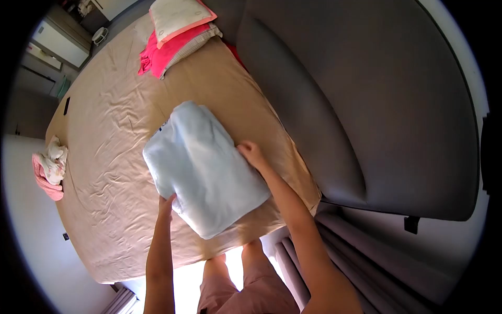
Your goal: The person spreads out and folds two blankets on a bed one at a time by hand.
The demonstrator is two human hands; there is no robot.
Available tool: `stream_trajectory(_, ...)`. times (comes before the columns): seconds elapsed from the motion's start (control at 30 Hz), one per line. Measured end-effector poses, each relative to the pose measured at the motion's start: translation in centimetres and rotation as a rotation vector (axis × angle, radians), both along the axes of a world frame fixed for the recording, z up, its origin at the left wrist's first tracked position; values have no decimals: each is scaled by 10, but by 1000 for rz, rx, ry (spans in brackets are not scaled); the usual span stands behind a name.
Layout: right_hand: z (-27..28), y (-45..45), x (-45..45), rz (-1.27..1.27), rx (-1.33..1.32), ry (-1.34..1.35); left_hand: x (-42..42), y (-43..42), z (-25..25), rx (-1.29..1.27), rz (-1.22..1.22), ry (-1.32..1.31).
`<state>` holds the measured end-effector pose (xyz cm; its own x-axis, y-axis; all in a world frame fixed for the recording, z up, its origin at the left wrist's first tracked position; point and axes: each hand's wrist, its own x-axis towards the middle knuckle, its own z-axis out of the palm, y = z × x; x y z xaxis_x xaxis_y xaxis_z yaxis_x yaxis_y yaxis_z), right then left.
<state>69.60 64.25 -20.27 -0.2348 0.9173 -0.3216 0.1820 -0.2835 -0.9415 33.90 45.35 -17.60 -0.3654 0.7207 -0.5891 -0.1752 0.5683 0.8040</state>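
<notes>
A light blue folded blanket (204,172) lies on the bed near its front edge, thick and a little rumpled, with a small dark mark at its far left edge. My left hand (166,203) is at the blanket's near left side, the thumb on top and the other fingers mostly hidden beneath the fabric. At the right side, my right hand (252,153) has its fingers curled in against the blanket's edge, closed on the cloth.
Beige bedding (99,172) covers the bed. A dark padded headboard (366,104) rises along the right. Pillows (180,21) and pink cloth (157,57) lie at the far end. Pink and white cloths (51,165) and a black flat object (67,106) lie along the left edge.
</notes>
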Motion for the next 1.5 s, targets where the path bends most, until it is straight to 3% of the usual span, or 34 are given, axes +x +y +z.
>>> stream_trajectory(0.07, -4, 33, 7, -255, -107, -386, 3, -1, -2, 21, 35, -15)
stream_trajectory(0.13, -24, 53, 9, -409, 426, -1008, 11, -2, 2, 47, 73, -41)
stream_trajectory(0.17, -29, 59, 7, -394, 425, -1006, 15, -4, 5, 40, 85, -40)
stream_trajectory(0.23, -21, 74, 2, -333, 157, -922, 19, -6, 3, 86, 113, -72)
stream_trajectory(0.37, -71, 98, 15, -305, 214, -968, 16, -6, 0, 102, 105, -107)
stream_trajectory(0.43, -62, 102, 31, -115, -32, -856, 15, -7, -2, 51, 104, -99)
stream_trajectory(0.6, -5, 23, 77, -71, 330, -889, 14, -6, -9, 97, 79, -127)
stream_trajectory(0.67, 11, -42, 115, -83, 190, -763, 13, -5, -16, 103, 60, -131)
stream_trajectory(0.77, 27, -150, 194, 109, 163, -949, 5, 1, -18, 111, 3, -135)
stream_trajectory(0.83, 45, -211, 239, 67, -206, -1124, 3, -3, -18, 151, -42, -159)
stream_trajectory(0.9, 49, -256, 279, -141, -260, -1510, -3, -1, -23, 106, -63, -178)
stream_trajectory(0.97, 58, -273, 298, -481, -170, -1539, -5, 3, -19, 71, -94, -187)
stream_trajectory(1.0, 78, -267, 286, -394, -279, -1584, -3, 5, -13, 21, -84, -193)
stream_trajectory(1.03, 101, -255, 268, -410, -284, -1588, -1, 6, -9, -31, -70, -200)
stream_trajectory(1.1, 133, -224, 230, 219, -680, -1552, 2, 6, -6, -28, -87, -235)
stream_trajectory(1.17, 135, -195, 190, 283, -527, -1493, -2, 8, -5, -11, -83, -257)
stream_trajectory(1.2, 124, -179, 166, 133, -407, -1426, -3, 8, -10, 6, -68, -291)
stream_trajectory(1.23, 128, -162, 140, 243, -216, -1320, -4, 8, -16, 19, -52, -325)
stream_trajectory(1.27, 114, -140, 118, 195, -25, -966, -8, 7, -22, 26, -42, -323)
stream_trajectory(1.3, 134, -118, 77, 74, -127, -497, -13, 8, -29, 17, -24, -446)
stream_trajectory(1.33, 100, -95, 54, 131, 76, -616, -16, 10, -34, 8, -5, -570)
stream_trajectory(1.43, 76, -64, -6, 194, -38, -641, 0, 15, 8, -58, 44, -678)
stream_trajectory(1.5, 27, -53, -19, 72, -65, -449, 10, 24, 43, -110, 18, -673)
